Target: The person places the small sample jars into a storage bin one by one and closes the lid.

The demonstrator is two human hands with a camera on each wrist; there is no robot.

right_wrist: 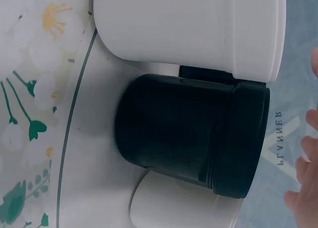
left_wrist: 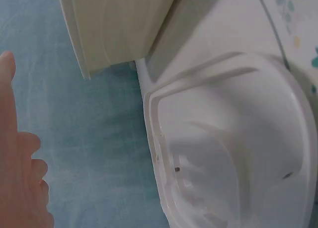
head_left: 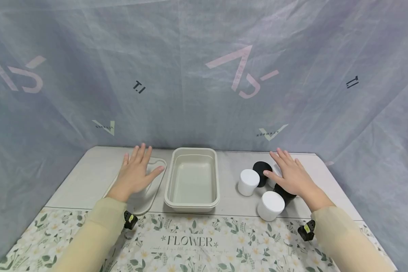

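Observation:
Spread fingers and an extended thumb mark my left hand [head_left: 134, 174], which holds nothing. In the head view it overlaps a white lid [head_left: 158, 166] with a raised rim, lying left of the bin. The left wrist view shows the lid [left_wrist: 223, 123] close up. My right hand [head_left: 290, 175], likewise spread and holding nothing, hovers over a group of capped jars. A white jar [head_left: 248, 182] and a black jar [head_left: 261, 170] stand left of it, with another white jar [head_left: 271, 206] in front. Behind the hand, a black jar [head_left: 286, 194] and a third white one are partly hidden.
A pale rectangular bin [head_left: 192, 207], with its inside bare, stands between the hands. A floral cloth [head_left: 190, 241] covers the table's near side, and a white strip [head_left: 78, 181] its far side. Grey-blue sheeting [head_left: 190, 75] hangs behind and at both sides.

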